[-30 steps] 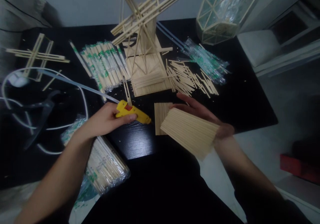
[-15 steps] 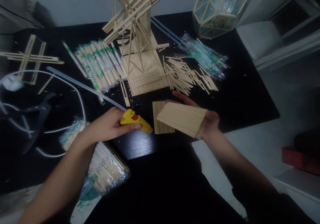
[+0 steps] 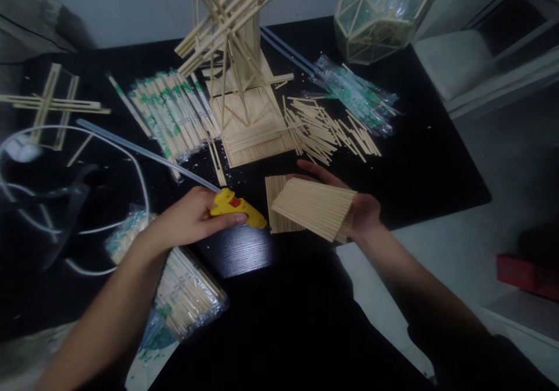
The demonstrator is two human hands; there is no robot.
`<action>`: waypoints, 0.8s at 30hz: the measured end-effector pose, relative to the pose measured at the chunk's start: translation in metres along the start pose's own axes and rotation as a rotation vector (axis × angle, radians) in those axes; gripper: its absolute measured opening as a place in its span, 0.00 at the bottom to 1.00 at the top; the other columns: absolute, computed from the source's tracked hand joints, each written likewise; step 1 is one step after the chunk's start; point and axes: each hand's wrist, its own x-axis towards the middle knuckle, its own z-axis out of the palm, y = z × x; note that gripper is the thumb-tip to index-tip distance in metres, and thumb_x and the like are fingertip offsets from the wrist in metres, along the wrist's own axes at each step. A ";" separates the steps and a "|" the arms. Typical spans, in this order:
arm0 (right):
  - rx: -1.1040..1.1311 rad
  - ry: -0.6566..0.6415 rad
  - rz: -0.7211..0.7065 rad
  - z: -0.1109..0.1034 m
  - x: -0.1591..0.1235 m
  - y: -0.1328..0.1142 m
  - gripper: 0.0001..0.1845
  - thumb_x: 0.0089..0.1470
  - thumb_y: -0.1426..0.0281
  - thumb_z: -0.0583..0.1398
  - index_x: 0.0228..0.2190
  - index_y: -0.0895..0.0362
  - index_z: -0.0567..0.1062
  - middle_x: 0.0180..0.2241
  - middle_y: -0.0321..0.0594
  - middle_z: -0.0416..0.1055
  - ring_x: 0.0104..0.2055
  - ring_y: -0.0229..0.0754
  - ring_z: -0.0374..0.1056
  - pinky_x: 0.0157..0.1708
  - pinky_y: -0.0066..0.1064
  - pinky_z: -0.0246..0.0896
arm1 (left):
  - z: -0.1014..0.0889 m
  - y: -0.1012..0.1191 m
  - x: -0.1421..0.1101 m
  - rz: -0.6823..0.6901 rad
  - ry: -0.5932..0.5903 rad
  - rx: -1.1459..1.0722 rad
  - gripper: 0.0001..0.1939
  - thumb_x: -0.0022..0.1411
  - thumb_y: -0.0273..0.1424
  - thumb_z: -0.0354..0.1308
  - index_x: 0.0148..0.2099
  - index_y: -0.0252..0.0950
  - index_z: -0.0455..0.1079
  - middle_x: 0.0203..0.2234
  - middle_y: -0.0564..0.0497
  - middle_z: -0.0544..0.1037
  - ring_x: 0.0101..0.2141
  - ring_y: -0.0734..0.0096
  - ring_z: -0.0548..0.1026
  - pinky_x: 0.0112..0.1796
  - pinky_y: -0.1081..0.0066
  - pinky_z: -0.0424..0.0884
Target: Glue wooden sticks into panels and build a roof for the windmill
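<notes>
My left hand (image 3: pixel 203 216) is closed round a yellow glue gun (image 3: pixel 238 209), its nozzle pointing right and down. A long clear glue stick (image 3: pixel 148 153) runs out of its back toward the upper left. In my right hand (image 3: pixel 364 213) is a structure of thin wooden stick panels. Its front panel (image 3: pixel 317 204) slants toward me, and another stick panel (image 3: pixel 283 219) shows at its left. The nozzle is close to the left panel's lower edge; whether they touch I cannot tell. My right palm and part of the fingers are hidden behind the panels.
A wooden stick windmill model (image 3: pixel 244 76) stands at the back of the black table (image 3: pixel 419 164). Cut sticks (image 3: pixel 314 129) and wrapped chopsticks (image 3: pixel 166 108) lie around it. A white cable (image 3: pixel 144 187) loops at left. A glass terrarium (image 3: pixel 375 24) is back right.
The stick panels in my right hand have shifted and turned slightly leftward. The glue gun's nozzle has tipped up a little and is nearer the left panel's lower edge.
</notes>
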 end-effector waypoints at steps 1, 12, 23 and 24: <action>0.000 0.000 0.000 0.000 0.000 0.000 0.52 0.41 0.48 0.75 0.64 0.52 0.71 0.64 0.49 0.71 0.67 0.58 0.65 0.66 0.50 0.61 | 0.000 -0.001 0.000 0.000 -0.034 -0.019 0.14 0.70 0.43 0.62 0.46 0.41 0.82 0.35 0.51 0.87 0.31 0.68 0.83 0.33 0.73 0.79; -0.003 -0.001 -0.002 0.000 0.000 0.000 0.51 0.41 0.48 0.75 0.63 0.50 0.72 0.63 0.46 0.73 0.64 0.57 0.67 0.66 0.50 0.61 | -0.003 -0.005 -0.001 -0.002 0.013 -0.028 0.14 0.71 0.43 0.63 0.49 0.40 0.82 0.37 0.52 0.87 0.32 0.70 0.83 0.35 0.75 0.78; 0.018 -0.011 0.019 0.000 -0.001 -0.001 0.51 0.42 0.49 0.75 0.64 0.50 0.70 0.64 0.47 0.72 0.66 0.56 0.66 0.64 0.48 0.64 | -0.005 0.000 0.003 -0.022 0.135 0.117 0.19 0.71 0.47 0.59 0.42 0.38 0.82 0.24 0.55 0.81 0.22 0.75 0.75 0.24 0.76 0.69; 0.023 -0.013 0.022 0.000 -0.001 -0.001 0.51 0.42 0.49 0.75 0.64 0.50 0.70 0.64 0.47 0.71 0.66 0.57 0.66 0.64 0.49 0.64 | -0.005 0.000 0.003 -0.024 0.140 0.121 0.19 0.71 0.47 0.59 0.42 0.39 0.82 0.24 0.55 0.81 0.21 0.75 0.75 0.24 0.76 0.69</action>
